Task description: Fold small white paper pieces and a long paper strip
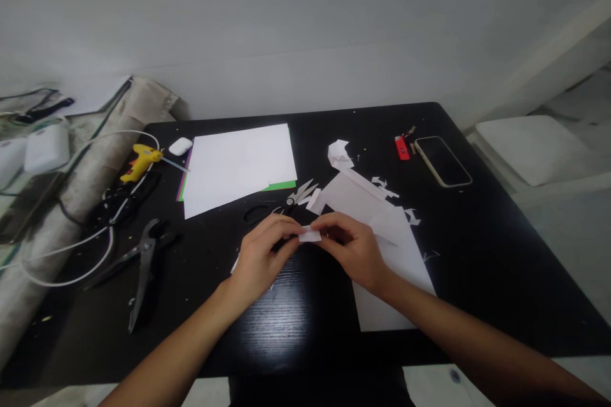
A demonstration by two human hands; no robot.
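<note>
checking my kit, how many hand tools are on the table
3: a yellow glue gun toward the far left, pliers nearer on the left, and scissors just beyond the left hand. Any under the paper stack would be hidden.

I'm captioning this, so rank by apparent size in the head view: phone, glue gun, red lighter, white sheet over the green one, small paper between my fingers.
1. White sheet
2. Phone
3. Glue gun
Last, unranked: red lighter and small paper, which look too alike to separate.
</note>
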